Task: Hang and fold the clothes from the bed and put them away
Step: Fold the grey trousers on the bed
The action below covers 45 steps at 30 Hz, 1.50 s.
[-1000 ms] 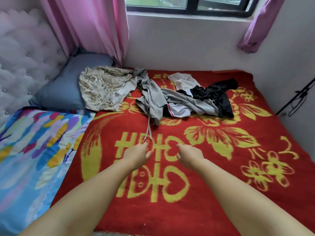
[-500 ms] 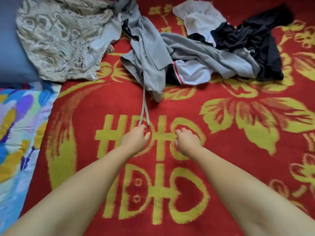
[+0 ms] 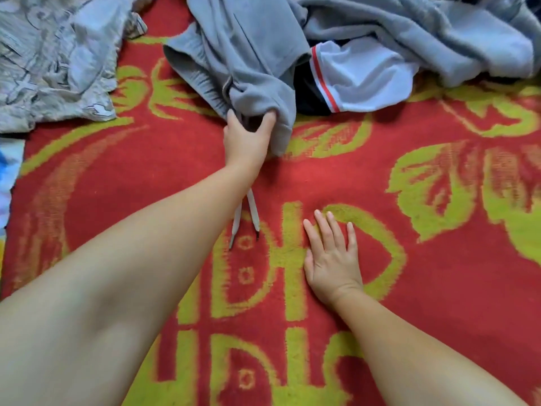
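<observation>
Left hand (image 3: 247, 139) reaches far across the bed, thumb and fingers curled into the near hem of the grey sweatpants (image 3: 246, 63), bunching the fabric at what looks like the waistband end; grip looks firm but only on a small fold. Right hand (image 3: 332, 256) lies flat, palm down, fingers straight and slightly spread, pressing on the red blanket (image 3: 336, 177) nearer the camera, holding nothing, probably bracing the lean. Two pale drawstrings (image 3: 253, 212) trail from under the left forearm toward the near side, tips lying loose on the blanket just left of the right hand. Sweatpants lie crumpled at the far middle, running into a heap: a white garment with red trim (image 3: 366, 80) just right of them, something dark (image 3: 304, 95) tucked between the two, more grey fabric (image 3: 424, 36) piled far right. A patterned beige garment (image 3: 55, 57) is crumpled at far left, apart from the heap. A strip of multicoloured bedding (image 3: 7, 168) shows at the left edge. Progress judgement: very early, basically at the start. Nothing in view is folded, hung or stacked; no hanger or storage visible. First item is only being grabbed, not yet lifted clear. Left to do: pull the sweatpants free of the pile, fold or hang them, then the same for every other piece, then put everything away. Drawstrings may snag or drag when the pants come up.
</observation>
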Motion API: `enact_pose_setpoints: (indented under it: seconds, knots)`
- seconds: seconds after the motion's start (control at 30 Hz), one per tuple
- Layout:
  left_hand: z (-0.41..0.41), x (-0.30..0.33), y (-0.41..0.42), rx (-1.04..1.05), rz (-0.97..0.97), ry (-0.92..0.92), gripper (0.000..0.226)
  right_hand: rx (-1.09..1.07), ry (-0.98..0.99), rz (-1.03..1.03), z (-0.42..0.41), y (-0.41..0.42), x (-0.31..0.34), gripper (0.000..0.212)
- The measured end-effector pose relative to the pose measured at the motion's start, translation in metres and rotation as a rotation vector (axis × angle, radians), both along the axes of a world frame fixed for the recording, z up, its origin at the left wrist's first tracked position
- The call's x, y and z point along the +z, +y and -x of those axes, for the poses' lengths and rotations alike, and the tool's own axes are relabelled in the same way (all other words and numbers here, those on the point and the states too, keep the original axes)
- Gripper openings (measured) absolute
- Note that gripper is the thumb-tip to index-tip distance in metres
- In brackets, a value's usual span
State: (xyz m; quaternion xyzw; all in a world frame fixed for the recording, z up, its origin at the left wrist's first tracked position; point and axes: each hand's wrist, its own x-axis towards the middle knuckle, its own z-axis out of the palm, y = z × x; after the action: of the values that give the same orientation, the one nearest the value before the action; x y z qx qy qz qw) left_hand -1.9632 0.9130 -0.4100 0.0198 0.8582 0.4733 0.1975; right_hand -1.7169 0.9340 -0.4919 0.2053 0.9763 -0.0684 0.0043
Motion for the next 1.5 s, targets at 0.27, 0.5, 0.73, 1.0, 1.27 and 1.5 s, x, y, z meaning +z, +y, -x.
enact_pose_setpoints:
  seconds: [0.27, 0.5, 0.73, 1.0, 1.27, 1.5]
  knots:
    - [-0.002, 0.004, -0.011, 0.08, -0.015, -0.077, 0.022, -0.011, -0.034, 0.028, 0.001, 0.006, 0.0, 0.058]
    - [-0.096, 0.03, -0.152, -0.166, 0.217, 0.088, 0.022, -0.037, -0.3, 0.261, 0.01, 0.011, 0.022, 0.059]
    - [-0.196, 0.117, -0.182, -0.249, 0.224, 0.08, 0.008, 0.304, -0.226, 0.326, -0.017, -0.034, 0.161, 0.11]
    - [-0.232, 0.278, -0.195, -0.346, -0.302, 0.227, 0.027, -0.029, 0.353, 0.839, -0.049, -0.064, 0.328, 0.027]
    - [-0.244, 0.299, -0.233, -0.59, -0.266, 0.128, 0.065, -0.157, 0.61, 1.287, -0.054, -0.049, 0.466, 0.009]
    - [-0.211, 0.336, -0.241, -0.627, -0.053, 0.253, 0.009, -0.279, 0.708, 1.298, -0.072, -0.032, 0.508, 0.017]
